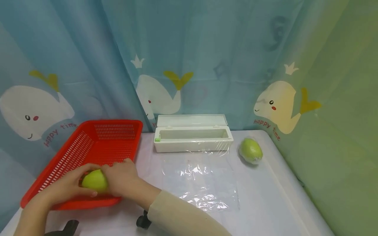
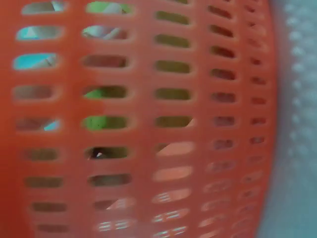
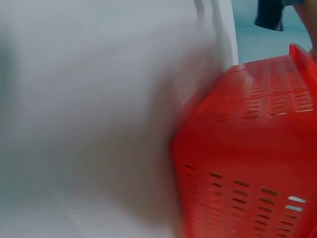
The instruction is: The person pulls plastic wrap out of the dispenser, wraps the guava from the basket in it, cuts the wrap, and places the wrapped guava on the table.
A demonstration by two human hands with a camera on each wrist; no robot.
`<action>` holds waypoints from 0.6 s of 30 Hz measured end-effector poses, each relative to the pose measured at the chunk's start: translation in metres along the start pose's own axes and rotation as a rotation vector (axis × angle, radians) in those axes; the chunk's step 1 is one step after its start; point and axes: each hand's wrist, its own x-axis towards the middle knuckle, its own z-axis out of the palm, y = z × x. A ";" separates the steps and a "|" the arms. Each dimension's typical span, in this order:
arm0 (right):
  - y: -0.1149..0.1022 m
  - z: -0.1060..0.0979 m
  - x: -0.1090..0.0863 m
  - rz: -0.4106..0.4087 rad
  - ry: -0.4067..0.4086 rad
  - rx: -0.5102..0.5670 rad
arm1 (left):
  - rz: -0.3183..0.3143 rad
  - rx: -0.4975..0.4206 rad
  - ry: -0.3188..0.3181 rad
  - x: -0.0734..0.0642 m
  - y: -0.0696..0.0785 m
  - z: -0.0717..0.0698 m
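Observation:
In the head view, a smooth green fruit [image 1: 95, 181] is between my two hands at the near end of a red perforated basket [image 1: 79, 205]. My left hand [image 1: 66, 185] curls round its left side, thumb low and fingers over the top. From the other side, my right hand [image 1: 122, 177] grips the fruit with bent fingers, their tips hidden behind the hand. The basket's slotted wall [image 2: 143, 134] fills the left wrist view, with bits of green showing through the slots. In the right wrist view, the basket's outside [image 3: 237, 148] stands at the right.
A white cling film dispenser [image 1: 193, 146] stands at the back with its lid raised. Clear film [image 1: 200, 183] stretches from it over the white table [image 1: 265, 203]. Another green fruit [image 1: 251, 150], wrapped in film, lies to the right. A black object [image 1: 143, 221] sits near the front edge.

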 end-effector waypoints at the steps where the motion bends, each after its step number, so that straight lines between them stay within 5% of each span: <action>1: 0.002 0.001 -0.001 -0.006 0.020 0.023 | 0.034 0.007 0.026 -0.001 0.000 -0.001; 6: 0.015 0.005 -0.007 -0.075 0.140 0.191 | 0.104 0.035 0.160 -0.007 0.003 -0.005; 13: 0.033 0.003 -0.018 -0.154 0.293 0.580 | 0.189 0.113 0.331 -0.011 0.016 -0.008; 18: 0.047 0.001 -0.026 -0.188 0.393 0.710 | 0.226 0.136 0.403 -0.010 0.034 -0.007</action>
